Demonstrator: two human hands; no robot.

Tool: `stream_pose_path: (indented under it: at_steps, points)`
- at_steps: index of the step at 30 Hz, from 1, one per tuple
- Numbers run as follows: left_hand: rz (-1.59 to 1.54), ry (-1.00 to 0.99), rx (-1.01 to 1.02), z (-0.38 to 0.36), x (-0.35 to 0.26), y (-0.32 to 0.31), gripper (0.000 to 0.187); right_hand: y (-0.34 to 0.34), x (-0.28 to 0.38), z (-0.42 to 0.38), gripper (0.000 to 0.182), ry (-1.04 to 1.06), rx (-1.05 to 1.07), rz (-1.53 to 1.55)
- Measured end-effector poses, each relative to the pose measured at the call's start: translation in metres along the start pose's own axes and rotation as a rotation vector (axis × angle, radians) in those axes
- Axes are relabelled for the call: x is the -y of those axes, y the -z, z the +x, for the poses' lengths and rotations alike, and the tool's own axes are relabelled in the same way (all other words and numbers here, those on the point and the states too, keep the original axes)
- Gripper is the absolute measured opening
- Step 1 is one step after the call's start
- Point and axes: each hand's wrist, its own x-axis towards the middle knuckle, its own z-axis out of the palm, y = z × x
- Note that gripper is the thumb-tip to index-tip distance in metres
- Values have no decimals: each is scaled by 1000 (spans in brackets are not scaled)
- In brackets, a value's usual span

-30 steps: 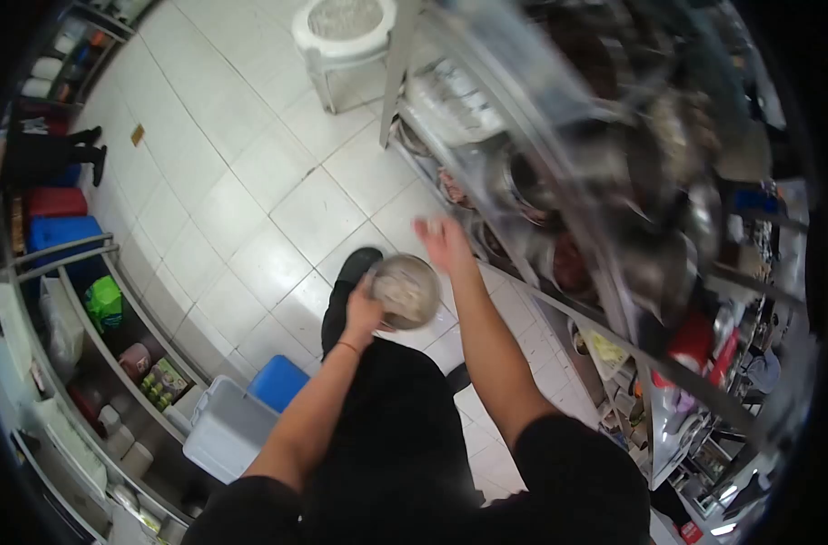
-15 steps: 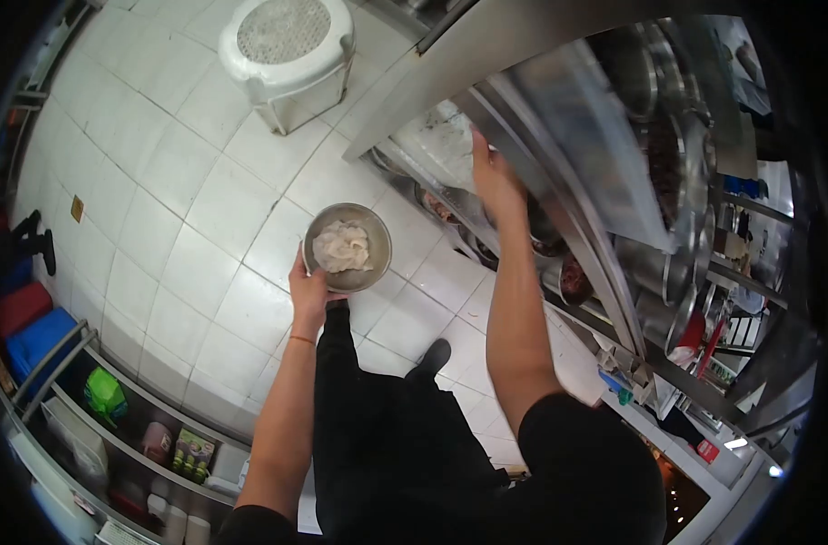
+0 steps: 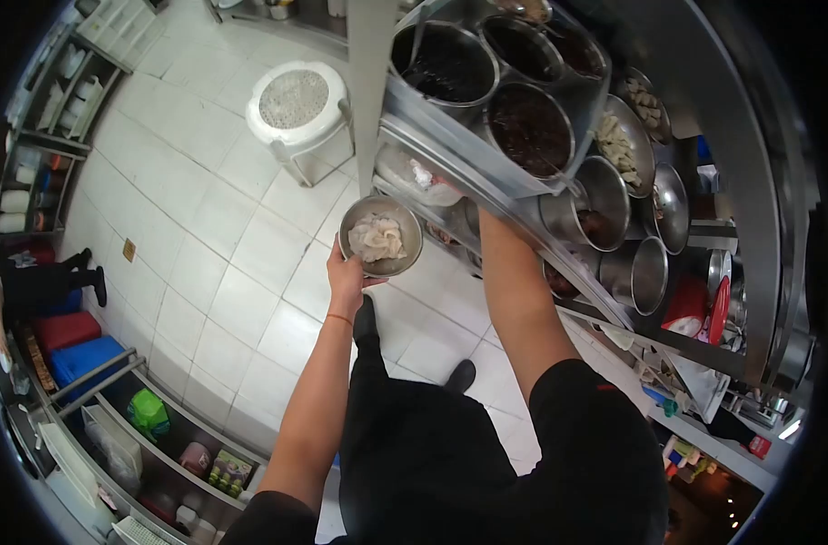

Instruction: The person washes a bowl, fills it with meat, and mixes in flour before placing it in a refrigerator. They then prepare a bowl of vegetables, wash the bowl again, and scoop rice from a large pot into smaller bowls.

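Observation:
A steel bowl [image 3: 411, 238] with pale, folded pieces of food [image 3: 376, 238] in it is held out over the floor by my left hand [image 3: 347, 278], thumb at the rim and fingers beneath. My right forearm reaches into the lower shelf [image 3: 446, 216] of a metal rack, below the upper shelf's edge. The fingers of my right hand are hidden there. Close to that hand lies a clear plastic bag [image 3: 417, 175] with something white and pinkish inside.
The upper shelf bears a clear tray [image 3: 391, 100] of dark-filled pots [image 3: 530, 132], plus steel bowls [image 3: 619, 145]. A white stool [image 3: 300, 113] stands ahead. Shelving with a green bag [image 3: 148, 413] is at lower left. Another person [image 3: 50, 289] is at far left.
My right hand has gone from partly visible at the lower shelf to hidden under the upper shelf. The view has shifted, showing more pots and bowls. My left hand still holds the bowl.

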Motion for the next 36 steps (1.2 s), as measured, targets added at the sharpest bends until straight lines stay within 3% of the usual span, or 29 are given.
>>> stream_pose_path:
  at_steps: [3, 6, 9, 11, 14, 17, 19, 21, 23, 25, 27, 28, 29, 30, 31, 34, 36]
  points:
    - [-7, -40, -44, -2, 3, -9, 59, -13, -8, 19, 38, 24, -61, -385]
    - [-3, -39, -47, -2, 6, -7, 60, -65, -14, 48, 37, -17, 29, -649]
    - [-20, -26, -27, -1, 12, -1, 62, -79, -19, 57, 36, -46, 21, -639]
    - [-26, -33, -18, 4, 13, 2, 63, -60, -16, 48, 35, -27, -24, -435]
    - [-41, -50, -18, 10, 8, -2, 66, -30, -4, 23, 34, -66, 25, 321]
    - [-22, -84, -15, 6, 2, -4, 67, -37, 1, -15, 33, -126, 112, 707]
    - [33, -58, -7, -2, 0, -9, 67, -49, -3, -46, 33, -39, 221, 481]
    - [60, -78, 19, -27, 1, -24, 66, -46, -3, -82, 27, 274, 303, -140]
    - [146, -120, 67, -59, 7, -44, 65, -40, -17, -131, 24, 290, 16, -43]
    - [231, -134, 98, -100, 19, -67, 65, -5, 8, -206, 37, 316, 107, -115]
    - [496, -210, 192, -146, 39, -95, 60, 3, -51, -257, 49, 522, -49, -437]
    - [563, -290, 338, -169, 51, -119, 55, 38, -26, -302, 69, 220, 185, -625]
    - [466, -116, 407, -201, 64, -153, 51, 60, -31, -355, 81, 131, 183, -704]
    - [572, 18, 447, -237, 75, -189, 48, 90, -24, -408, 83, 60, 215, -786]
    - [670, 98, 505, -262, 92, -224, 43, 106, -61, -435, 79, 30, 129, -759]
    - [599, -7, 753, -286, 187, -327, 41, 221, -88, -523, 71, -107, -81, -891]
    - [540, 10, 869, -324, 217, -419, 40, 302, -120, -560, 62, -104, -259, -947]
